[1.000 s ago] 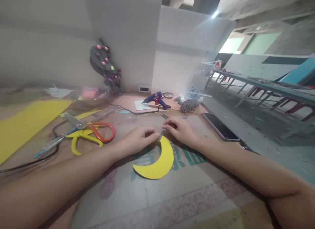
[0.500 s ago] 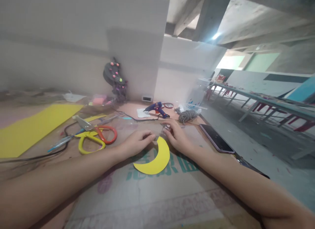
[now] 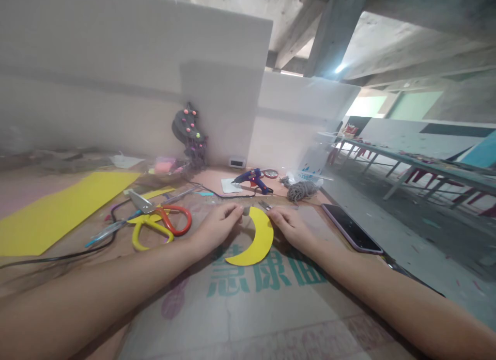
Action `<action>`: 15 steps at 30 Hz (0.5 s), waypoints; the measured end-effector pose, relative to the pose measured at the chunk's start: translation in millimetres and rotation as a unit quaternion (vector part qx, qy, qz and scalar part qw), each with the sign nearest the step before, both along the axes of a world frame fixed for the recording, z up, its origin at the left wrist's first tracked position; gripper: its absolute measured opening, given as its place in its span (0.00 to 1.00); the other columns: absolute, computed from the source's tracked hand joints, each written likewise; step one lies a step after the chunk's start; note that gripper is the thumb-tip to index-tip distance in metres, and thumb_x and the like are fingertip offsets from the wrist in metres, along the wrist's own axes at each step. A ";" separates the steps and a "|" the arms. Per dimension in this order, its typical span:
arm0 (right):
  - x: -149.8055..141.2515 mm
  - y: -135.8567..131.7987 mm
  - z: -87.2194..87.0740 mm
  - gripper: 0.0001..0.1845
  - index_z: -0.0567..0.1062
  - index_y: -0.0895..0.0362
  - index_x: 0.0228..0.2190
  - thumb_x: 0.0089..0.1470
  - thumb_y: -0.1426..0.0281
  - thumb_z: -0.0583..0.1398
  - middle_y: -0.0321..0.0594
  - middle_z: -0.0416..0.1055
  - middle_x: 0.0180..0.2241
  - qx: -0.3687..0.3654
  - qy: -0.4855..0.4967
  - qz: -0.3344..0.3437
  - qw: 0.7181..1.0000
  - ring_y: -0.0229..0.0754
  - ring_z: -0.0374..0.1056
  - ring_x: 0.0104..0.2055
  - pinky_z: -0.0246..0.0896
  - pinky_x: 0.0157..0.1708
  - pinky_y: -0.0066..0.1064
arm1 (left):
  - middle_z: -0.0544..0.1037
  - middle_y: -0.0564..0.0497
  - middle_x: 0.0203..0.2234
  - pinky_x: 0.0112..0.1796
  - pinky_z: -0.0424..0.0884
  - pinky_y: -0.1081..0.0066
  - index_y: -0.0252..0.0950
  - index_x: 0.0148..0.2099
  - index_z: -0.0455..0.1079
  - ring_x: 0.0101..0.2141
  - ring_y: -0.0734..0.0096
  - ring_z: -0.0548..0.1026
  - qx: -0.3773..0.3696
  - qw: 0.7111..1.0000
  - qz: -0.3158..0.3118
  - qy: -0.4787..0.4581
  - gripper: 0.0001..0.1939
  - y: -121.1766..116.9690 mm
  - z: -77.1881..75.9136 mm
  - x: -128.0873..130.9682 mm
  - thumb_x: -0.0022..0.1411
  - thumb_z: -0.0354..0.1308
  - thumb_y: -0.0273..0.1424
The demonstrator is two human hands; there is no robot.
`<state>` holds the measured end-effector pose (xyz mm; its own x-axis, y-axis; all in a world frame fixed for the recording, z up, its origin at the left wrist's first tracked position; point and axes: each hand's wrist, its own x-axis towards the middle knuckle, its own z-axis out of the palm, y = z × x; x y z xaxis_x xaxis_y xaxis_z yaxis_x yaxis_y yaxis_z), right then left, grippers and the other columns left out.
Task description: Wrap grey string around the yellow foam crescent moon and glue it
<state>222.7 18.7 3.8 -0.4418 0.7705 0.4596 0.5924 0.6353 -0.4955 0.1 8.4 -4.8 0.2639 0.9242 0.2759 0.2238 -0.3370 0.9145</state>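
Observation:
A yellow crescent-shaped cutout (image 3: 256, 241) lies on the cardboard-covered table (image 3: 251, 318). My left hand (image 3: 219, 227) pinches the crescent's upper tip with curled fingers. Against the crescent's outer right edge rests my right hand (image 3: 291, 227), fingers bent. A small dark metal piece (image 3: 265, 206) lies just beyond the right fingertips.
Yellow and orange-handled scissors (image 3: 155, 223) and a pen (image 3: 116, 227) lie to the left over a black cable. A yellow sheet (image 3: 62, 210) is far left. A blue glue gun (image 3: 251, 178), grey yarn (image 3: 300, 190) and a phone (image 3: 352, 234) sit behind and right.
The camera tilted upward. My right hand slid from the crescent's top tip down to its outer edge, while the left hand kept its pinch on the tip.

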 end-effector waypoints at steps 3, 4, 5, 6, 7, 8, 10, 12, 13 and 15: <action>-3.2 -1.3 0.9 0.17 0.72 0.57 0.26 0.60 0.60 0.53 0.38 0.70 0.26 -0.003 -0.031 0.016 0.999 0.39 0.65 0.29 0.57 0.30 0.29 | 0.66 0.56 0.20 0.21 0.56 0.76 0.35 0.27 0.64 0.21 0.76 0.63 0.020 1.000 -0.005 0.013 0.18 -0.2 1.1 -0.2 0.64 0.48 0.41; -4.0 -1.4 0.6 0.16 0.72 0.57 0.26 0.60 0.61 0.53 0.38 0.70 0.26 -0.004 -0.039 0.017 0.999 0.39 0.65 0.29 0.56 0.29 0.28 | 0.67 0.55 0.20 0.22 0.57 0.76 0.35 0.27 0.64 0.21 0.75 0.63 0.026 0.999 -0.007 0.018 0.18 -0.3 1.5 -0.1 0.64 0.48 0.41; -4.4 -1.1 -0.1 0.16 0.71 0.57 0.25 0.60 0.62 0.53 0.37 0.69 0.25 -0.003 -0.043 0.014 0.999 0.38 0.64 0.28 0.55 0.28 0.28 | 0.68 0.55 0.21 0.22 0.58 0.76 0.35 0.28 0.66 0.22 0.75 0.64 0.028 0.999 -0.009 0.022 0.17 -0.4 2.0 0.2 0.64 0.48 0.40; -4.4 -0.6 -0.9 0.17 0.70 0.57 0.24 0.61 0.62 0.52 0.37 0.68 0.24 -0.001 -0.046 0.010 0.999 0.37 0.63 0.27 0.54 0.28 0.28 | 0.70 0.54 0.22 0.23 0.58 0.75 0.35 0.31 0.68 0.23 0.74 0.65 0.027 0.999 -0.012 0.026 0.16 -0.5 2.3 0.6 0.64 0.48 0.40; -4.2 0.1 -2.0 0.17 0.69 0.57 0.24 0.61 0.63 0.52 0.36 0.67 0.24 0.002 -0.047 0.005 0.999 0.37 0.62 0.27 0.53 0.27 0.27 | 0.71 0.54 0.24 0.23 0.59 0.75 0.35 0.34 0.70 0.23 0.73 0.66 0.023 0.999 -0.015 0.031 0.14 -0.7 2.4 1.0 0.63 0.49 0.39; -3.7 0.9 -3.0 0.17 0.68 0.57 0.23 0.61 0.63 0.51 0.36 0.67 0.23 0.006 -0.047 0.001 0.999 0.37 0.61 0.26 0.53 0.27 0.27 | 0.73 0.53 0.25 0.23 0.60 0.75 0.35 0.38 0.71 0.24 0.73 0.67 0.019 0.999 -0.018 0.035 0.14 -0.9 2.4 1.6 0.63 0.51 0.39; -2.7 2.3 -4.8 0.17 0.66 0.56 0.23 0.62 0.63 0.51 0.35 0.66 0.23 0.014 -0.050 -0.003 0.999 0.36 0.60 0.26 0.52 0.26 0.27 | 0.75 0.52 0.29 0.24 0.62 0.74 0.35 0.42 0.71 0.25 0.72 0.69 0.015 0.999 -0.023 0.043 0.13 -1.2 1.8 2.6 0.62 0.53 0.38; -2.3 2.6 -5.6 0.17 0.65 0.56 0.23 0.62 0.63 0.51 0.35 0.64 0.23 0.021 -0.055 -0.002 0.998 0.36 0.59 0.26 0.51 0.26 0.27 | 0.76 0.50 0.32 0.28 0.65 0.74 0.34 0.42 0.71 0.29 0.70 0.71 0.020 0.999 -0.023 0.044 0.12 -1.5 1.2 3.3 0.61 0.54 0.37; -2.3 2.4 -5.7 0.17 0.65 0.56 0.23 0.62 0.64 0.51 0.35 0.64 0.23 0.025 -0.059 0.001 0.998 0.36 0.59 0.26 0.50 0.26 0.28 | 0.77 0.50 0.34 0.29 0.66 0.73 0.34 0.43 0.70 0.31 0.69 0.72 0.021 0.999 -0.021 0.044 0.12 -1.7 1.2 3.5 0.60 0.55 0.37; -2.7 1.3 -5.4 0.17 0.64 0.56 0.23 0.62 0.64 0.51 0.35 0.63 0.23 0.033 -0.066 0.009 0.997 0.37 0.59 0.26 0.50 0.26 0.28 | 0.77 0.49 0.36 0.32 0.68 0.72 0.34 0.44 0.70 0.33 0.68 0.73 0.018 0.999 -0.022 0.039 0.13 -2.4 2.1 3.7 0.60 0.56 0.36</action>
<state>219.9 20.0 -1.7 -0.5150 0.7321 0.4460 0.6385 0.6747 -0.3702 3.8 6.0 -2.6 0.3267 0.9007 0.2865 0.2783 -0.3813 0.8816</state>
